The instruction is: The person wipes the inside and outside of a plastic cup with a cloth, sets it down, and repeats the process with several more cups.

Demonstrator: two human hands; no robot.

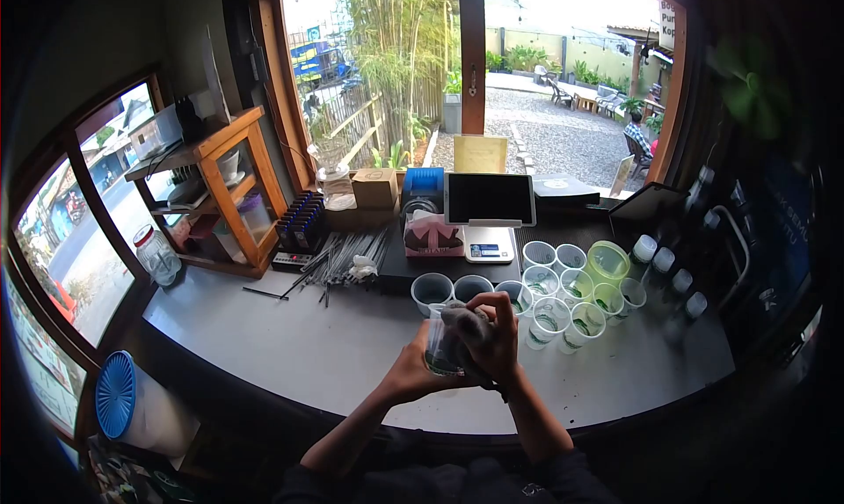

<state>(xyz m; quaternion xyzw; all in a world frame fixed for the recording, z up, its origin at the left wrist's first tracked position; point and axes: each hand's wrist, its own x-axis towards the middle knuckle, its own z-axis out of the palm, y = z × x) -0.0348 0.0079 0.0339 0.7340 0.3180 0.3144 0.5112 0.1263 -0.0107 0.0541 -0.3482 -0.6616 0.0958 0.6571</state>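
Head view, looking down on a gray counter (pixel 290 363). My left hand (pixel 417 365) is closed around a clear cup (pixel 437 344), fingers and thumb curved about its side. The cup is see-through and plain-walled, with a pale shine down its left side; its lower part looks darker, with a little green near the base. It is held up over the near middle of the counter, slightly tilted as far as I can tell. My right hand (pixel 499 335) is bent over the cup's mouth, gripping a gray cloth (pixel 468 325): soft, bunched, mottled, darker toward the palm. The cloth covers part of the cup, so I cannot see the whole rim, nor tell how deep the cloth reaches.

Just beyond and to the right, open cups (pixel 547 317) stand close together, several with green print. Behind them, a tablet (pixel 490 199); to its lower left, a pink tissue box (pixel 433 237). Farther left, loose dark straws (pixel 338 262).
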